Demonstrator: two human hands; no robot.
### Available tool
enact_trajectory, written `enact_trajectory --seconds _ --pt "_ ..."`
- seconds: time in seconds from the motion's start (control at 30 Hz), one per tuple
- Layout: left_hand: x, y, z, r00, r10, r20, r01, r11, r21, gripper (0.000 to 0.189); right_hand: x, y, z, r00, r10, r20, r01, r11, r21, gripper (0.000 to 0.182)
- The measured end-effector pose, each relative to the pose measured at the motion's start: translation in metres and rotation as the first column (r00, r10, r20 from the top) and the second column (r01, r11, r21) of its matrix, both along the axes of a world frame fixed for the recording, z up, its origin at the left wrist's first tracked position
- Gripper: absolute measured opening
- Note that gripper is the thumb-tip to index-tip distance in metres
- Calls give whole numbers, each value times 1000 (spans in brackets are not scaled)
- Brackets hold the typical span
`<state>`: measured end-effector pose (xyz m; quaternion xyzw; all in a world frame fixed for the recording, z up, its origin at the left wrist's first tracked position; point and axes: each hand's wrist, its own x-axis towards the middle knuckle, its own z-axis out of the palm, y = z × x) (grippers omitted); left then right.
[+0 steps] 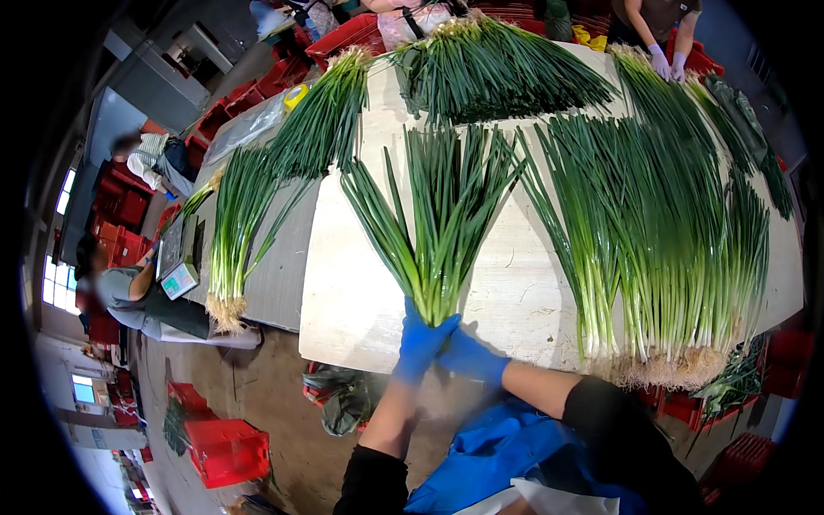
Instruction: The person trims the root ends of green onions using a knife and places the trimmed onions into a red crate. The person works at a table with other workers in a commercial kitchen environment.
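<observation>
Both of my hands wear blue gloves and grip one bunch of green onions by its lower stems. My left hand wraps the stems from the left side. From the right, my right hand closes around the same stems, right against the left hand. The dark green leaves fan out away from me over the pale wooden tabletop; the root ends are hidden by my gloves. To the right lies a wide row of green onions, their roots along the table's near edge.
A large heap of green onions lies at the far side. Another bunch is at left beside a digital scale. One co-worker's gloved hands touch onions at far right. Red crates stand on the floor.
</observation>
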<state>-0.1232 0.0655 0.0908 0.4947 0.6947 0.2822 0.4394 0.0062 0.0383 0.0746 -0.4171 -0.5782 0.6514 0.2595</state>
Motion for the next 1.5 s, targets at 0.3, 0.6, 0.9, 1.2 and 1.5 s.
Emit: enact_trajectory --seconds 0.3,0.6,0.9,1.2,1.5 --pt "-40 18 5 940 -134 -313 136 991 -18 119 -39 3 -67 983 180 33 -181 982 52 63" --pt "-18 18 20 735 -279 -618 128 952 -278 115 72 -12 -27 938 -252 -239 110 869 -483 38" --pt "-54 22 -10 794 -138 -592 43 984 -172 111 169 -23 -12 793 -609 -5 603 785 141 32" --pt "-60 15 9 543 -138 -829 97 990 -101 118 265 -117 -11 391 -853 345 743 514 429 45" --pt "138 -35 -33 813 -469 344 515 856 -49 64 256 -94 -14 445 -743 499 661 649 377 68"
